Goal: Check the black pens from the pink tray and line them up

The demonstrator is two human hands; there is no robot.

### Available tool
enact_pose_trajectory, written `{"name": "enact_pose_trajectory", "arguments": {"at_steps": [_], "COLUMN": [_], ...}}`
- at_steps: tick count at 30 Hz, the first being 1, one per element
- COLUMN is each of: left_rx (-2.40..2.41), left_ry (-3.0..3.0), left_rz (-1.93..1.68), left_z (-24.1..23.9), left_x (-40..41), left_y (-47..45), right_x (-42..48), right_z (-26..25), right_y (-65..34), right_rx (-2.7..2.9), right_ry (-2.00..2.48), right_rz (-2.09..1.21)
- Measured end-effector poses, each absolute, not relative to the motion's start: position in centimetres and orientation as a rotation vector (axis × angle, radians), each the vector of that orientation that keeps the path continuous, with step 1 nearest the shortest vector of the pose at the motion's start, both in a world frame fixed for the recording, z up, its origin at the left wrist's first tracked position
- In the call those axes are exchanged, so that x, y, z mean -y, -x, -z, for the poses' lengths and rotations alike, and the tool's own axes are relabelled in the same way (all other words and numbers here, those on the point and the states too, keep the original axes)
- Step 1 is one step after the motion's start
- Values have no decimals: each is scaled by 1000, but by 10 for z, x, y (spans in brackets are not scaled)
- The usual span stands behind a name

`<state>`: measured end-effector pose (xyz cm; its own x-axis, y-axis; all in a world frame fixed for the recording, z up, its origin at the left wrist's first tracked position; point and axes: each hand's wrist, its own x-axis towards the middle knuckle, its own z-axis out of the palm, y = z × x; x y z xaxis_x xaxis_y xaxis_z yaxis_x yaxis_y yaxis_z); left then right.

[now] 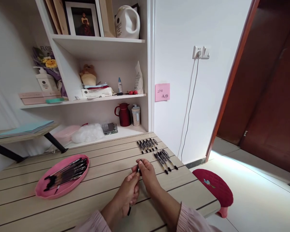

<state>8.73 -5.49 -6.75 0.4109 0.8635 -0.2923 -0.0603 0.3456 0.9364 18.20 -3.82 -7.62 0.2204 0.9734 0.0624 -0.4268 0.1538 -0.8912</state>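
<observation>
Both my hands meet over the wooden table. My left hand grips a black pen along its barrel, the lower end showing under the palm. My right hand pinches the pen's upper end, at the cap. A pink oval tray with several black pens lies to the left. Two rows of black pens lie on the table beyond my hands: a far row and a nearer row.
A red cushioned stool stands past the table's right edge. White shelves behind the table hold a red jug, bottles and boxes. A cable hangs from a wall socket. An open doorway lies to the right.
</observation>
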Motion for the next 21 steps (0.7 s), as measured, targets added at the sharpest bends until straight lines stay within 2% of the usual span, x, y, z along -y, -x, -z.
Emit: {"name": "enact_pose_trajectory", "arguments": {"at_steps": [8, 13, 17, 21], "left_rx": [-732, -714, -682, -660], "left_ry": [-985, -880, -795, -798], "left_rz": [-568, -610, -656, -627], "left_z": [71, 79, 82, 83], "left_x": [37, 29, 22, 19], "left_y": [-81, -75, -71, -71], "right_x": [27, 27, 35, 43], "right_z": [72, 65, 69, 73], "right_y": [-216, -236, -267, -290], "right_rx": [562, 470, 678, 1101], "right_ry": [849, 825, 1090, 1707], "right_rz": [-1064, -926, -837, -443]}}
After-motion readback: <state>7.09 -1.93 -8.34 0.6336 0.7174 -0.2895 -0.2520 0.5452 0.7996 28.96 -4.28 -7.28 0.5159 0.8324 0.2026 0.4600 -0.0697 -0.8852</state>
